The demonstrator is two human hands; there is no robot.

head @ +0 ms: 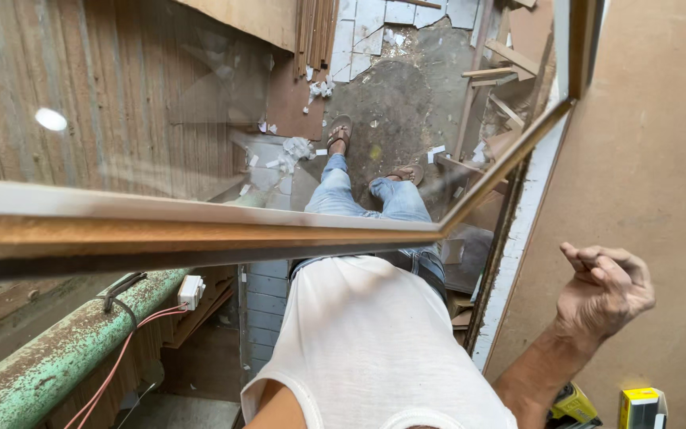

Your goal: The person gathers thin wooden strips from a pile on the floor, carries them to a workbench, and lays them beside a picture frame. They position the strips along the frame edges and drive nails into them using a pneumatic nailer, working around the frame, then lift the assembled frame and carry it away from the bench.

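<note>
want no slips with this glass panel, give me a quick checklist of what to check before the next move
1. Right hand free: ok, fingers curled, holding nothing, near the brown board.
2. Left hand placed: cannot tell, out of view.
3. Framed glass panel supported: cannot tell, no grip on it shows.
4. Footing: not ok, floor littered with white scraps and wood offcuts, feet in sandals.
5. Red wires by the green beam: not ok, hanging loose.
6. Yellow tool within reach: ok, beside the right forearm.
</note>
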